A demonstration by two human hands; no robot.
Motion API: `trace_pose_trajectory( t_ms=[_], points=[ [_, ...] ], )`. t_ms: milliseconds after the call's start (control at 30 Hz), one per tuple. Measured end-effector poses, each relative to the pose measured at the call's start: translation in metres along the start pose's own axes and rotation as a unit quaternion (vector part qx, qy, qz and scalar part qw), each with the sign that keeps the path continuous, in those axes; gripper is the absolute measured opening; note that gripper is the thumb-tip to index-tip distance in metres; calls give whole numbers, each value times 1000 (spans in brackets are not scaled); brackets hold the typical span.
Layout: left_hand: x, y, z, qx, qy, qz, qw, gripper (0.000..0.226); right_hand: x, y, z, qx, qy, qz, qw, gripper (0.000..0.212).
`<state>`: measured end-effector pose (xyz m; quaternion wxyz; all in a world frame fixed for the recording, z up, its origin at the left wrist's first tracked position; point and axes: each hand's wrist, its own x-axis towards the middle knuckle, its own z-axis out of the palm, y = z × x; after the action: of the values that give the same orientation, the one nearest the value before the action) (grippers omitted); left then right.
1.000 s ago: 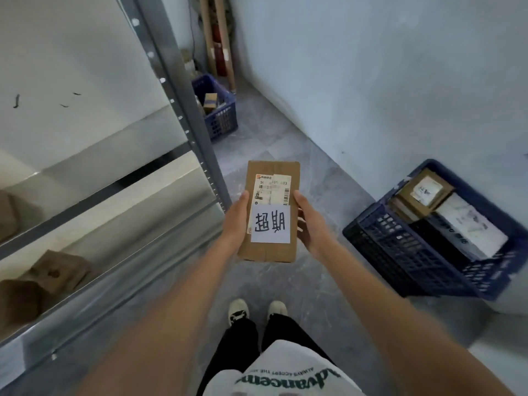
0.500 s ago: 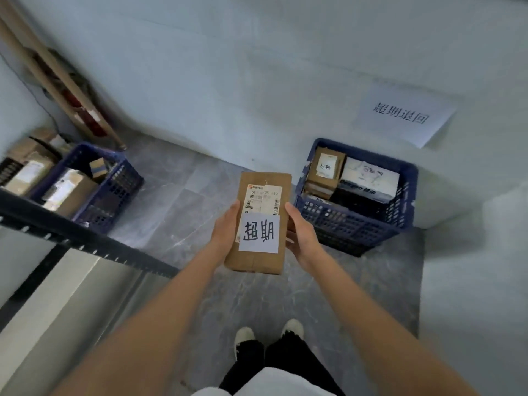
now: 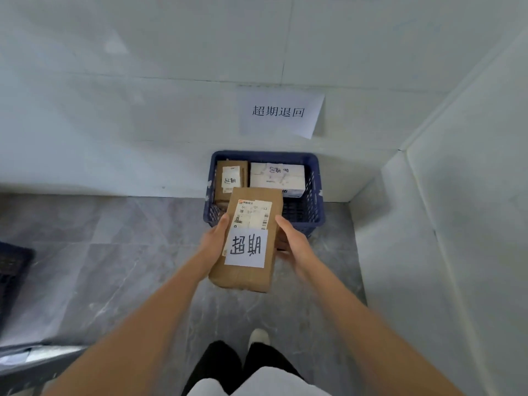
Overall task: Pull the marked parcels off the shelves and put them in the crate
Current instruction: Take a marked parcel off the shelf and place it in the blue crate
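Right, you've got the parcel up in front of you, both hands on it. Your left hand grips its left edge, thumb laid along the top face. Your right hand cups the right edge, thumb up against the side, fingers tucked beneath.

It's a brown cardboard box, held over the floor, its far end overlapping the near wall of the crate from this angle. On top sits a white note with big black handwriting: 超期. Above that there's a printed shipping label with an orange logo, a barcode down its right side and a number too blurred to read in full.

The blue crate stands against the wall, right ahead of you. Inside, at the left, a small brown box carries its own handwritten 超期 slip. Beside it, at the right, a white box has scribbled characters on top that can't be made out.

On the wall above the crate hangs a sign, a white sheet printed 超期退回, its lower right corner curling away.

Down at the bottom edge, your dark trousers and one pale shoe.
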<state>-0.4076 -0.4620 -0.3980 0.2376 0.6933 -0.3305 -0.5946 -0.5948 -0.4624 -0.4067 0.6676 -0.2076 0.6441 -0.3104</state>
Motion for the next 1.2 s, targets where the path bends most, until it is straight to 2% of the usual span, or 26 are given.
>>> trace_pose_trajectory(
  t_ms=[200, 267, 367, 433, 500, 533, 567, 633, 700, 767, 833, 933, 1033, 1133, 1200],
  points=[
    [41, 45, 11, 112, -102, 24, 988, 54, 44, -31, -26, 41, 20, -19, 999, 92],
    [60, 60, 12, 154, -138, 37, 978, 56, 60, -40, -30, 67, 21, -24, 997, 92],
    [94, 76, 18, 203, -171, 41, 963, 59, 81, -49, -36, 120, 55, -34, 991, 76],
    [114, 83, 26, 289, -127, 55, 947, 56, 96, -49, -42, 157, 91, -18, 983, 75],
    [132, 81, 30, 371, 8, 66, 926, 49, 108, -47, -50, 185, 134, 4, 973, 71],
    [142, 76, 32, 363, 66, 56, 928, 48, 114, -45, -55, 203, 156, 16, 967, 63],
    [152, 69, 34, 333, 94, 29, 938, 49, 119, -43, -61, 220, 176, 29, 959, 53],
    [168, 58, 44, 221, 88, -75, 968, 48, 128, -37, -69, 254, 206, 46, 944, 45],
    [178, 50, 63, 53, 54, -171, 982, 29, 138, -33, -76, 272, 230, 59, 933, 44],
    [187, 46, 81, 5, 51, -183, 982, 26, 148, -29, -81, 267, 252, 73, 927, 36],
    [201, 40, 93, 27, 58, -177, 982, 29, 160, -29, -87, 218, 257, 89, 937, 25],
    [227, 41, 105, -20, 84, -195, 977, 33, 187, -32, -99, 32, 240, 86, 966, 13],
    [264, 41, 111, -66, 91, -233, 966, 40, 230, -30, -109, -99, 203, 78, 971, 20],
    [312, 36, 118, -77, 79, -225, 968, 36, 283, -20, -112, -147, 158, 116, 970, 30],
    [344, 28, 123, -72, 79, -222, 969, 37, 319, -5, -112, -163, 134, 160, 964, 46]
  ],
)
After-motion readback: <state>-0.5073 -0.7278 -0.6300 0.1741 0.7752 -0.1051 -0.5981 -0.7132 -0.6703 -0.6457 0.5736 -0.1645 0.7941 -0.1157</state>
